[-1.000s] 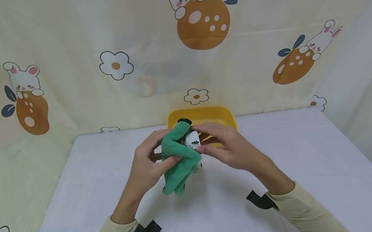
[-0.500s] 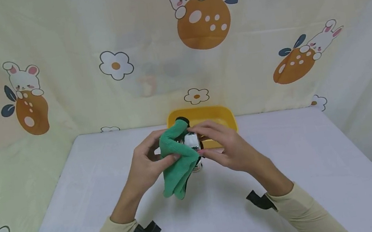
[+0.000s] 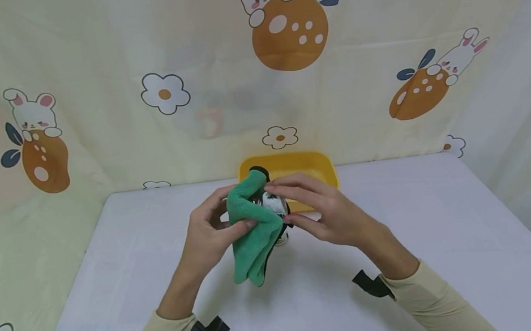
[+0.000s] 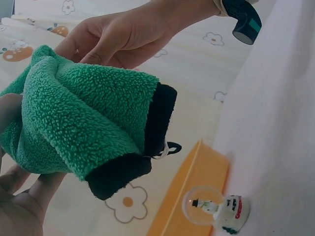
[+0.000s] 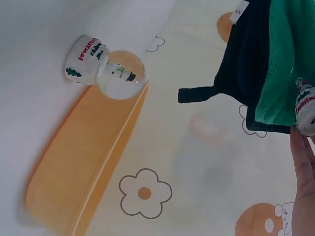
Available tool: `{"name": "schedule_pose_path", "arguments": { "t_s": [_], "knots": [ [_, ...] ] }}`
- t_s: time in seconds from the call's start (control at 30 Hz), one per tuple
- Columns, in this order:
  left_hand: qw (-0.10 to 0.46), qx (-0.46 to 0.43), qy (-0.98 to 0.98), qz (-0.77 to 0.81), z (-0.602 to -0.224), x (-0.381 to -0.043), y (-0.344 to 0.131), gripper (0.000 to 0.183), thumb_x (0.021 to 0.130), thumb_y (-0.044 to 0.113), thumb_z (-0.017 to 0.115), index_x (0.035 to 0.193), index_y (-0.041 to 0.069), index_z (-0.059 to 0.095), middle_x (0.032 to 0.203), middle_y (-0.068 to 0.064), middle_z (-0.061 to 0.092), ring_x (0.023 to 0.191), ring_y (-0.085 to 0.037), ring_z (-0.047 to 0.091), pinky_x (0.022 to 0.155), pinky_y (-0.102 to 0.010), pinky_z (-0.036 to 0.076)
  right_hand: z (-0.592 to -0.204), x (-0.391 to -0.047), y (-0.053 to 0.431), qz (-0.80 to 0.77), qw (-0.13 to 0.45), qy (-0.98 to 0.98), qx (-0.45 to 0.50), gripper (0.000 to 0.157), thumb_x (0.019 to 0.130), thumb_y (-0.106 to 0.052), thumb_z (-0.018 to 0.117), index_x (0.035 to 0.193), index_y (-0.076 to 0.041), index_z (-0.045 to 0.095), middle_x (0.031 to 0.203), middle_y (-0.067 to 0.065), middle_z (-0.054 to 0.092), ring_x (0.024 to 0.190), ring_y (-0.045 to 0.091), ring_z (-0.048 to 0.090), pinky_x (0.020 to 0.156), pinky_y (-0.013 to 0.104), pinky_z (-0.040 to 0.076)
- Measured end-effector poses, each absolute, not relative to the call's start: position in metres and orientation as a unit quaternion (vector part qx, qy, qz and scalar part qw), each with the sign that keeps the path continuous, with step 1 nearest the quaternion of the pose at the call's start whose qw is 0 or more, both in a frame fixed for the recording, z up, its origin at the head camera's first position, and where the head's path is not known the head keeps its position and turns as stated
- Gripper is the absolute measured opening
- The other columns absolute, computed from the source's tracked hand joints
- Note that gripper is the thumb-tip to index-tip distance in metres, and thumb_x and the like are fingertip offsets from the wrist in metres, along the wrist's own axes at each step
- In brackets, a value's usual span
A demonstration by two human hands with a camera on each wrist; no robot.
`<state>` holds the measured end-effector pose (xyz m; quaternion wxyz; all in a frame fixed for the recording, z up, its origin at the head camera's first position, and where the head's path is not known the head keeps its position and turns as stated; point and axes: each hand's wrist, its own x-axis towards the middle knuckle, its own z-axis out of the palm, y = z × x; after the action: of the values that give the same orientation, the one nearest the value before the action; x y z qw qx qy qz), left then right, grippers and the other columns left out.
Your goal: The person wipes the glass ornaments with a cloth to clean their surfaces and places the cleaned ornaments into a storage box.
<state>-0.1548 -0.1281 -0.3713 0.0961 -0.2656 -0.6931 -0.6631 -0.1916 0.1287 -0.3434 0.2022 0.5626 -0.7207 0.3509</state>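
Observation:
My left hand [image 3: 211, 233] grips a green towel [image 3: 253, 219] with a black edge, bunched around a small snow globe [image 3: 273, 203]. Of this globe only the white printed base shows, and the cloth hides its dome. From the other side my right hand [image 3: 320, 206] pinches that base between thumb and fingertips. Black edging and a hanging loop [image 5: 197, 95] of the towel show in the right wrist view. Beneath the hands, a second snow globe [image 5: 123, 73] with a snowman in its clear dome stands upright on its white base.
A yellow plastic tray [image 3: 322, 165] sits at the back edge of the white table [image 3: 410, 235], right behind the standing globe. A cream curtain [image 3: 195, 38] printed with rabbits and flowers hangs close behind the table.
The held globe's base has turned in my right fingers, and its printed tree has shifted out of place. My upper right fingers have moved slightly left. The towel's lower end hangs a little lower.

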Motion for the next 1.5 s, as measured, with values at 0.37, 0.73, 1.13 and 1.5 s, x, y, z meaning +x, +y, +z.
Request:
{"name": "schedule_pose_path", "arguments": {
  "t_s": [0.37, 0.73, 1.13, 1.5],
  "knots": [
    [0.080, -0.239, -0.687, -0.681, -0.3717, -0.1545, -0.1261, 0.053, 0.089, 0.000, 0.075, 0.139, 0.007, 0.058, 0.131, -0.013, 0.062, 0.111, -0.029, 0.065, 0.085, -0.040, 0.062, -0.3425, -0.1907, 0.1299, 0.344, 0.204, -0.726, 0.560, 0.049, 0.097, -0.015, 0.069, 0.142, 0.001, 0.055, 0.144, 0.014, 0.056, 0.132, 0.027, 0.055, 0.110, 0.028, 0.047],
    [0.086, -0.284, -0.679, -0.671, -0.3713, -0.1543, -0.1266, 0.051, 0.088, -0.004, 0.074, 0.136, 0.007, 0.059, 0.129, -0.011, 0.061, 0.111, -0.026, 0.062, 0.087, -0.043, 0.062, -0.3418, -0.1887, 0.1321, 0.412, 0.134, -0.741, 0.512, 0.056, 0.088, 0.000, 0.075, 0.141, -0.002, 0.055, 0.142, 0.012, 0.058, 0.128, 0.026, 0.059, 0.095, 0.030, 0.058],
    [0.120, -0.306, -0.694, -0.641, -0.3723, -0.1515, -0.1236, 0.057, 0.086, -0.009, 0.075, 0.138, 0.006, 0.057, 0.132, -0.009, 0.058, 0.117, -0.024, 0.059, 0.083, -0.041, 0.063, -0.3394, -0.1880, 0.1374, 0.507, 0.028, -0.750, 0.424, 0.048, 0.091, 0.001, 0.073, 0.137, -0.003, 0.061, 0.131, 0.010, 0.065, 0.107, 0.023, 0.071, 0.089, 0.034, 0.061],
    [0.146, -0.317, -0.695, -0.629, -0.3733, -0.1516, -0.1227, 0.058, 0.085, -0.011, 0.075, 0.138, 0.003, 0.058, 0.134, -0.012, 0.058, 0.121, -0.023, 0.057, 0.082, -0.040, 0.063, -0.3347, -0.1840, 0.1362, 0.531, -0.016, -0.770, 0.354, 0.035, 0.096, -0.009, 0.071, 0.130, -0.003, 0.066, 0.115, 0.008, 0.071, 0.092, 0.019, 0.072, 0.082, 0.032, 0.063]
  ]
}}
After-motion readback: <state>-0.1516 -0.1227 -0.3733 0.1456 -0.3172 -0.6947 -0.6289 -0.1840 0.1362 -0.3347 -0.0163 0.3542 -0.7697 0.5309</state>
